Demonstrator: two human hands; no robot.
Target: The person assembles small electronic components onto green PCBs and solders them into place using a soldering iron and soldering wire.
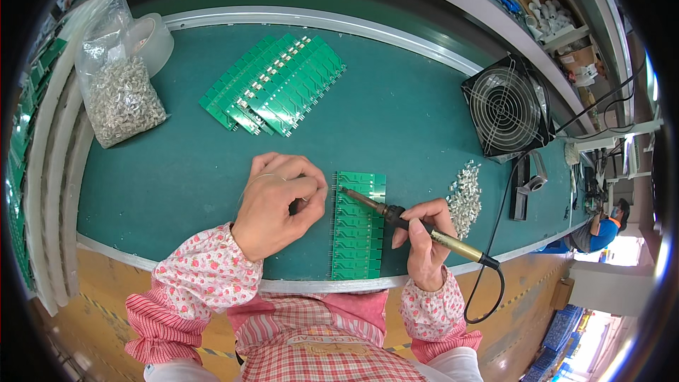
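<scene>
Your right hand [428, 240] grips the soldering iron [397, 218], its tip at the far left part of the green circuit panel [359, 240]. Just left of that panel, your left hand [283, 201] has its fingers curled in, a thin wire [263, 177] across it; I cannot tell whether they pinch it. Beyond the panel lie overlapping boards [297, 85]; to its right, a heap of small metal parts [465, 198]. Your apron [318, 354] (red-and-white check), on the panel's near side, bears printed lettering.
</scene>
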